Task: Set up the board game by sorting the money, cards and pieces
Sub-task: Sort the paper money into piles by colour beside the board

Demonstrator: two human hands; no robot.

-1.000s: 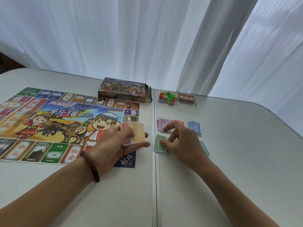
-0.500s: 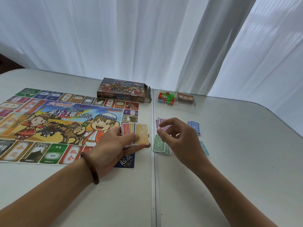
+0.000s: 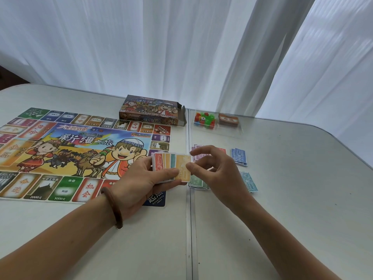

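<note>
My left hand [image 3: 139, 180] holds a fanned stack of paper money [image 3: 171, 163] over the right edge of the colourful game board [image 3: 66, 150]. The thumb and fingers of my right hand [image 3: 216, 172] pinch the yellow top note [image 3: 182, 168] of that stack at its right edge. Sorted piles lie on the table under and around my right hand: green notes [image 3: 196, 183], purple notes [image 3: 196, 153], blue notes [image 3: 239, 156] and light blue notes [image 3: 249, 181].
The open game box [image 3: 149, 110] stands behind the board. A clear tray [image 3: 216, 130] at the back holds several coloured plastic pieces [image 3: 203, 119] and a brown card deck [image 3: 228, 119]. A seam [image 3: 188, 229] runs down the table between my arms. White curtains hang behind.
My right hand lifted off the green pile, moved left to the stack in my left hand and took hold of the yellow top note. My left hand fanned the notes.
</note>
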